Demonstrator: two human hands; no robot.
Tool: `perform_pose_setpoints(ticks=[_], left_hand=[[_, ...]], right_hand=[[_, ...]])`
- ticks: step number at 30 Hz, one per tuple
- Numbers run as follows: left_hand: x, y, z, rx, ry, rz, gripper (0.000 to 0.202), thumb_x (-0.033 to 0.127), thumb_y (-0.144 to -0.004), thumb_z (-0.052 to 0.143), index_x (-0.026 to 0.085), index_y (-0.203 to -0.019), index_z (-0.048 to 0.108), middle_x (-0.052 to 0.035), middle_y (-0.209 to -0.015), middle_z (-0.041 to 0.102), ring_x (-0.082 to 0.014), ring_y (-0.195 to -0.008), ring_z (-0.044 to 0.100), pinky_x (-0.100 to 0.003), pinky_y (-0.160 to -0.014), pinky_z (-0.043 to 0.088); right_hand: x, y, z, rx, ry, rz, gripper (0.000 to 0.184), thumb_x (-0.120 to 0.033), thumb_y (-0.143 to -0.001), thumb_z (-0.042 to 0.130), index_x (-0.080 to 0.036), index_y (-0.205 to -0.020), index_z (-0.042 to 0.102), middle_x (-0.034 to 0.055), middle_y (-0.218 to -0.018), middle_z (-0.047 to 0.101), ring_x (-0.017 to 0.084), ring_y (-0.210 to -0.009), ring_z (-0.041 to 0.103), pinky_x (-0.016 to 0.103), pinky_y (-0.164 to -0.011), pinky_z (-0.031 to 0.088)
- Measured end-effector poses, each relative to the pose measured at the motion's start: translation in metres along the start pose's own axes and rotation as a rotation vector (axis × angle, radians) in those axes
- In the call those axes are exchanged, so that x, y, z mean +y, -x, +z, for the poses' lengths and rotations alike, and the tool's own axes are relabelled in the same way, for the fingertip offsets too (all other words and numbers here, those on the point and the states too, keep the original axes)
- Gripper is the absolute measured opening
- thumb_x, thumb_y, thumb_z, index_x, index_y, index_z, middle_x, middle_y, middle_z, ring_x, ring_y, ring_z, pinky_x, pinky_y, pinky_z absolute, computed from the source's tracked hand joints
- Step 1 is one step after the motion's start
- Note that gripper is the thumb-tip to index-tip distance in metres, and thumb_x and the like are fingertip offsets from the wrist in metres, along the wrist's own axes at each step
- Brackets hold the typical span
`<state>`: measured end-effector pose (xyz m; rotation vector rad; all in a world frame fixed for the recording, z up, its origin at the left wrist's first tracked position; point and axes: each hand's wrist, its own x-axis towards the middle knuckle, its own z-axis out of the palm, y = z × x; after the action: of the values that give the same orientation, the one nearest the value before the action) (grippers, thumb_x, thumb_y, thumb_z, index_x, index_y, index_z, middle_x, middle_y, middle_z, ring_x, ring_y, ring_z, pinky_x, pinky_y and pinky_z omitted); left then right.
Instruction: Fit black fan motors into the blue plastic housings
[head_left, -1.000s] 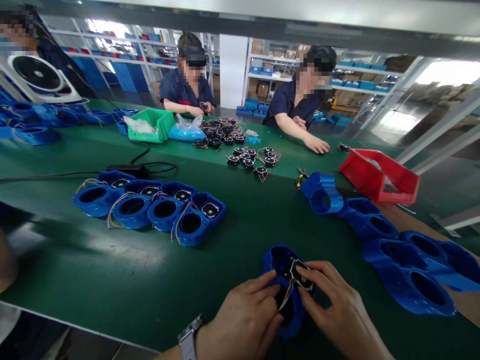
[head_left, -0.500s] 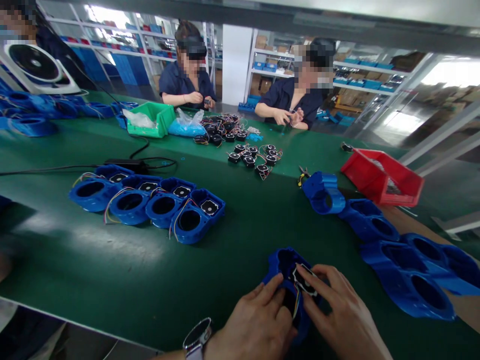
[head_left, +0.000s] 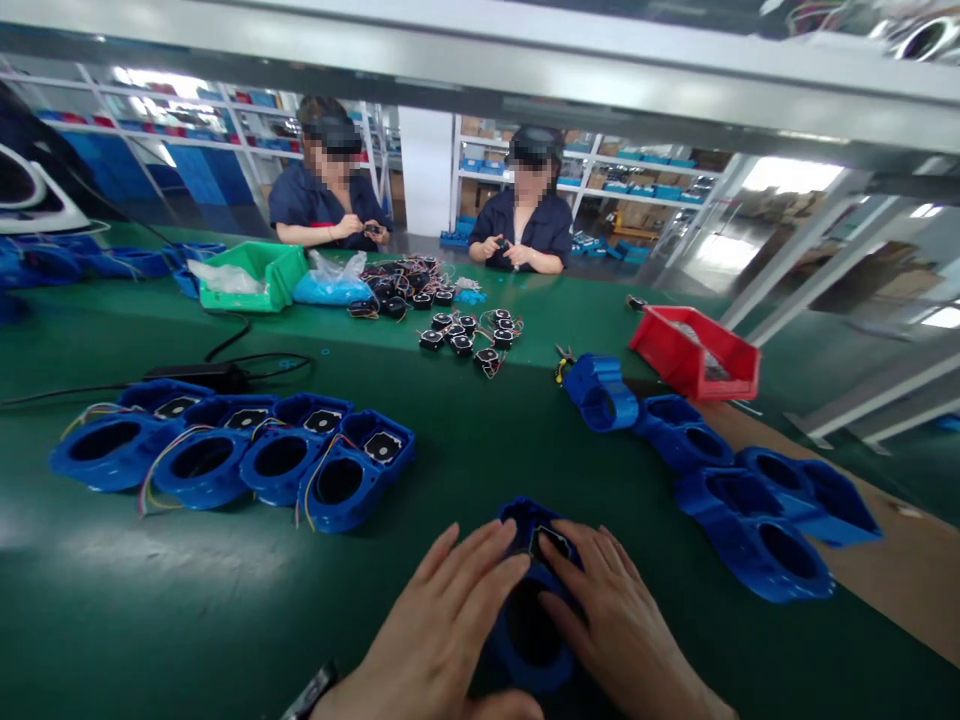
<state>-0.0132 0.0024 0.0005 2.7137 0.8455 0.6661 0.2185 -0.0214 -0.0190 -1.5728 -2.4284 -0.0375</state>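
A blue plastic housing [head_left: 534, 668] with a round opening lies on the green table in front of me. A small black motor [head_left: 551, 545] with a pale rim sits in its upper compartment. My right hand [head_left: 619, 610] grips the housing's right side, index finger on the motor and thumb at the ring. Over the housing's left side is my left hand [head_left: 450, 615], open with fingers stretched out; whether its fingertips touch the housing I cannot tell. The motor's wires are hidden.
Several blue housings with motors [head_left: 382, 447] stand in a row at left; more housings [head_left: 787, 560] lie at right. Farther back are loose motors [head_left: 461, 343], pliers [head_left: 562, 362], a red bin [head_left: 694, 365] and a green bin [head_left: 281, 275]. Two people work across the table.
My left hand has lifted off the wires and opened. The motor now sits inside the compartment, and my right thumb has moved to the ring. The view has shifted right and up.
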Motion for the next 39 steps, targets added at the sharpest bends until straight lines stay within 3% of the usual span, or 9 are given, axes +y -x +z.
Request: perform_pose_setpoints(ticks=[4, 6, 9, 11, 14, 18, 27, 32, 39], left_hand=[[-0.003, -0.011, 0.031, -0.229, -0.062, 0.062, 0.092, 0.063, -0.083, 0.051, 0.013, -0.148, 0.011, -0.0182, -0.146, 0.031, -0.032, -0.133, 0.036, -0.051, -0.107, 0.034], [-0.007, -0.013, 0.04, -0.266, -0.063, 0.013, 0.087, 0.063, -0.086, 0.047, 0.015, -0.149, 0.012, -0.0177, -0.149, 0.024, -0.0335, -0.136, 0.03, -0.054, -0.109, 0.029], [-0.017, -0.016, 0.035, -0.286, -0.02, -0.029, 0.08, 0.062, -0.087, 0.044, 0.018, -0.148, 0.017, -0.0144, -0.152, 0.019, -0.0323, -0.139, 0.023, -0.056, -0.112, 0.02], [-0.023, -0.018, 0.024, -0.282, 0.016, -0.053, 0.076, 0.06, -0.088, 0.045, 0.02, -0.147, 0.02, -0.011, -0.152, 0.02, -0.0294, -0.14, 0.022, -0.054, -0.114, 0.015], [-0.034, -0.024, 0.008, -0.264, 0.061, -0.089, 0.074, 0.056, -0.086, 0.05, 0.024, -0.146, 0.023, -0.0064, -0.152, 0.024, -0.0254, -0.14, 0.023, -0.052, -0.116, 0.012], [-0.054, -0.028, -0.006, -0.241, 0.035, -0.109, 0.077, 0.041, -0.078, 0.062, 0.027, -0.145, 0.025, -0.0062, -0.15, 0.029, -0.0273, -0.136, 0.031, -0.058, -0.114, 0.004], [-0.078, -0.016, -0.017, -0.115, -0.092, -0.183, 0.077, 0.024, -0.07, 0.063, 0.026, -0.141, 0.032, -0.0089, -0.144, 0.04, -0.0293, -0.13, 0.04, -0.066, -0.109, 0.01], [-0.098, -0.016, -0.006, -0.074, -0.284, -0.049, 0.063, 0.014, -0.076, 0.059, 0.022, -0.135, 0.04, -0.0075, -0.138, 0.049, -0.0249, -0.122, 0.051, -0.057, -0.113, 0.013], [-0.128, -0.014, 0.033, 0.24, -0.475, 0.061, 0.044, 0.006, -0.088, 0.049, 0.031, -0.124, 0.053, 0.008, -0.123, 0.061, -0.0101, -0.103, 0.063, -0.036, -0.119, 0.009]], right_hand=[[0.008, -0.034, -0.008, -0.069, -0.326, -0.073, 0.025, -0.021, -0.088, 0.05, -0.022, -0.108, 0.064, 0.0078, -0.126, 0.055, 0.023, -0.118, 0.049, 0.043, -0.102, 0.041], [0.039, -0.053, -0.01, 0.092, -0.422, -0.029, 0.021, -0.027, -0.09, 0.048, -0.024, -0.1, 0.066, 0.0061, -0.123, 0.057, 0.02, -0.115, 0.051, 0.038, -0.099, 0.043], [0.113, -0.087, -0.006, 0.499, -0.329, 0.332, 0.047, -0.039, -0.085, 0.055, -0.017, -0.126, 0.052, 0.0126, -0.133, 0.048, 0.026, -0.126, 0.041, 0.046, -0.107, 0.032], [0.158, -0.109, -0.002, 0.458, -0.306, 0.631, 0.065, -0.041, -0.082, 0.055, -0.009, -0.137, 0.038, 0.0184, -0.141, 0.039, 0.03, -0.133, 0.031, 0.048, -0.11, 0.025], [0.189, -0.131, 0.0, 0.332, -0.348, 0.72, 0.066, -0.043, -0.082, 0.052, -0.006, -0.135, 0.039, 0.0211, -0.127, 0.052, 0.032, -0.116, 0.051, 0.046, -0.098, 0.042], [0.155, -0.128, 0.0, 0.214, -0.337, 0.576, 0.058, -0.045, -0.078, 0.059, -0.02, -0.129, 0.049, 0.0082, -0.104, 0.065, 0.026, -0.089, 0.065, 0.038, -0.078, 0.053], [0.009, -0.09, -0.019, -0.333, -0.014, 0.017, 0.048, -0.028, -0.082, 0.058, -0.019, -0.129, 0.055, 0.0088, -0.099, 0.07, 0.027, -0.08, 0.068, 0.037, -0.069, 0.057], [0.033, -0.168, -0.048, -0.127, -0.104, -0.035, 0.033, -0.032, -0.093, 0.048, -0.024, -0.123, 0.058, 0.0048, -0.107, 0.067, 0.022, -0.097, 0.063, 0.037, -0.087, 0.051], [0.098, -0.307, 0.027, -0.163, 0.056, -0.085, 0.064, 0.002, -0.079, 0.041, -0.014, -0.141, 0.039, 0.0119, -0.146, 0.034, 0.024, -0.134, 0.03, 0.049, -0.11, 0.027]])
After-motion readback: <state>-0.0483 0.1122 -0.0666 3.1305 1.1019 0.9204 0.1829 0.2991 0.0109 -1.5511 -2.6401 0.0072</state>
